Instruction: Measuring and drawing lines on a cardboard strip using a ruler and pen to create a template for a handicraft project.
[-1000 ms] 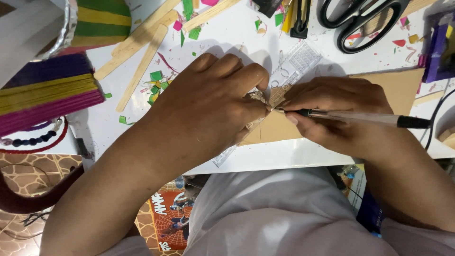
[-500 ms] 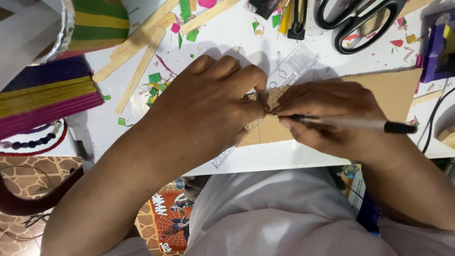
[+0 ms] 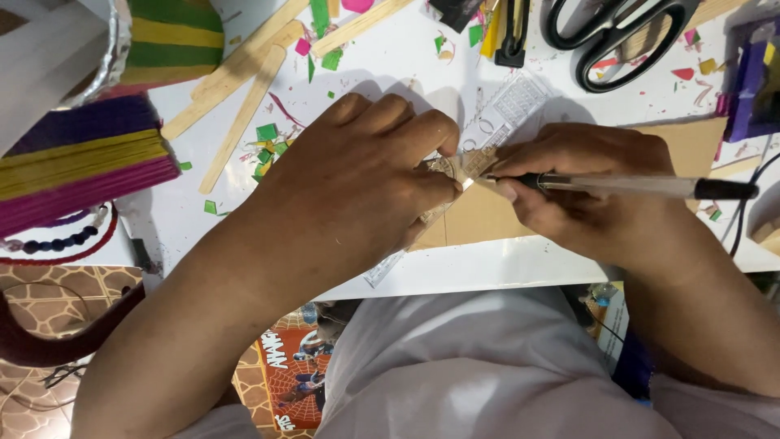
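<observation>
Fingers of the left hand (image 3: 357,175) press flat on a clear plastic ruler (image 3: 487,122) that lies slantwise across a brown cardboard sheet (image 3: 487,215) at the near edge of the white table (image 3: 390,73), gripping nothing. Just to its right, the right hand (image 3: 585,191) pinches a black-capped pen (image 3: 642,187), tip against the ruler's edge where both hands meet. Black scissors (image 3: 617,32) lie far right, wooden craft sticks (image 3: 244,89) and green paper scraps (image 3: 264,142) far left.
</observation>
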